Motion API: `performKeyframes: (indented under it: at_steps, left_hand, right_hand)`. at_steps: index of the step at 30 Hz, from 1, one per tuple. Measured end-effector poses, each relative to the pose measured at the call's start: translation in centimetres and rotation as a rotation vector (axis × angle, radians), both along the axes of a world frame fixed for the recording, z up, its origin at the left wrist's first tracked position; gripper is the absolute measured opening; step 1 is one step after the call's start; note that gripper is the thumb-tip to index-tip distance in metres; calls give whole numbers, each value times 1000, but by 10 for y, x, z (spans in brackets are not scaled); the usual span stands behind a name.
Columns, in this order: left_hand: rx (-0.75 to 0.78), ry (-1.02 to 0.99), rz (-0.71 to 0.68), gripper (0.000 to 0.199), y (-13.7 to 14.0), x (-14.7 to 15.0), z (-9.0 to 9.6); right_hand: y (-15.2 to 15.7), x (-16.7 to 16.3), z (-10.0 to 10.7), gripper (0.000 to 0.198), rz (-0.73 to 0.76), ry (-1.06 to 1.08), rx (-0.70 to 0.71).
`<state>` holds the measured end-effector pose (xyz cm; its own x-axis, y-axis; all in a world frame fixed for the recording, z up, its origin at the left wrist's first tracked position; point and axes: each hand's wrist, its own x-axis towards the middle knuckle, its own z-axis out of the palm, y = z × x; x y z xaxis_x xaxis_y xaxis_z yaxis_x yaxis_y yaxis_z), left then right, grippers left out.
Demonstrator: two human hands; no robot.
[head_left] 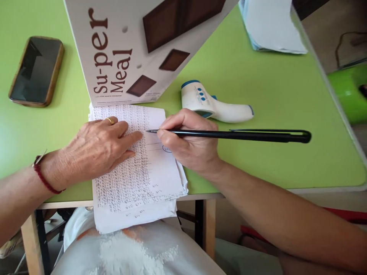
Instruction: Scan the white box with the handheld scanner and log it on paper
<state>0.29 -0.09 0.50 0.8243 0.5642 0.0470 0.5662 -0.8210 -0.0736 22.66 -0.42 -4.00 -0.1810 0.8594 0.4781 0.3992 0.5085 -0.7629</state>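
A stack of white paper sheets (166,183), covered in rows of small handwriting, lies at the table's front edge and hangs partly over it. My left hand (106,143) rests flat on the written part, fingers stretched out and pointing right, with a ring on one finger. Between thumb and fingers, my right hand (189,141) grips a long black pen (258,135). Its tip points left and is at the paper, close to my left index finger; whether it touches, I cannot tell. A round stamp mark on the sheet is partly covered by my right hand.
Behind the paper stands a white box (120,38) lettered "Su-per Meal". A white and blue infrared thermometer (218,103) lies beyond my right hand. A phone (37,70) is at the left, more papers (272,26) at the far right corner of the green table (301,95).
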Motion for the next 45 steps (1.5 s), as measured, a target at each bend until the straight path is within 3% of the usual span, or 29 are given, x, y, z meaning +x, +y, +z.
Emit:
performKeyframes:
  at_steps: [16, 24, 45]
  left_hand:
    - [3, -1, -3, 28, 2, 0, -4]
    - [0, -13, -10, 27, 1, -1, -3]
    - [-4, 7, 1, 27, 2, -1, -2]
  right_hand:
    - [0, -1, 1, 23, 24, -42, -6]
    - [-2, -2, 3, 21, -16, -92, -95]
    - [-1, -1, 1, 20, -24, -53, -68]
